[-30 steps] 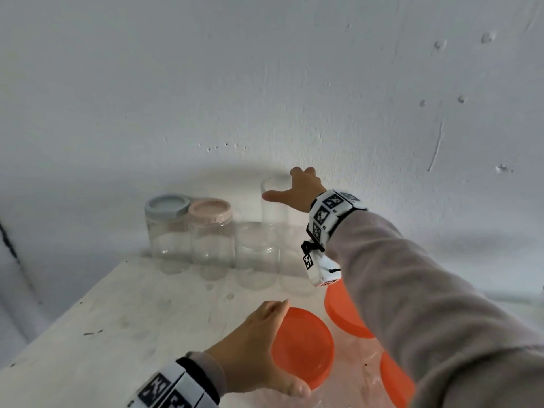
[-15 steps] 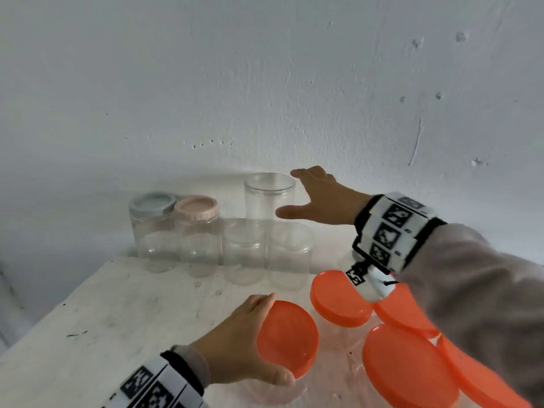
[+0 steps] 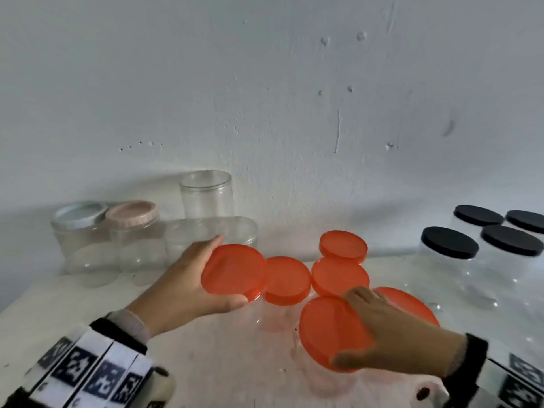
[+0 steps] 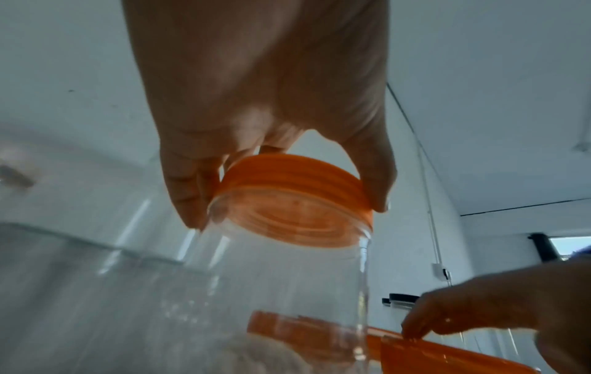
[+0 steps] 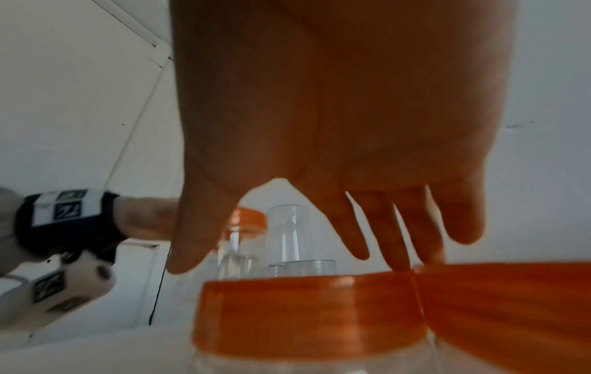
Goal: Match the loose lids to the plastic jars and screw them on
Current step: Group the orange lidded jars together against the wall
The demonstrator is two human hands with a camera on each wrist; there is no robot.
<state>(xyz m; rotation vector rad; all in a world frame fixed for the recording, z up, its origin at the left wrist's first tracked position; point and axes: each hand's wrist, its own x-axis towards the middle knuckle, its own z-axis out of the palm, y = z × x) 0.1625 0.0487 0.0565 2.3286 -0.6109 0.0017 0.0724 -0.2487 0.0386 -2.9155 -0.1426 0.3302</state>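
Note:
My left hand grips the orange lid of a clear plastic jar standing on the white table. In the left wrist view its fingers and thumb curl round the lid's rim. My right hand lies over another orange lid on a near jar, fingers straight and spread, the tips touching the lids. Open clear jars without lids stand at the back left.
Jars with a grey lid and a pink lid stand at the far left against the wall. Several more orange-lidded jars crowd the middle. Black-lidded jars fill the right side.
My right hand has drawn back from the tall open jar at the wall and come down over the near orange lid. The left hand stays on its lid. The view has swung right.

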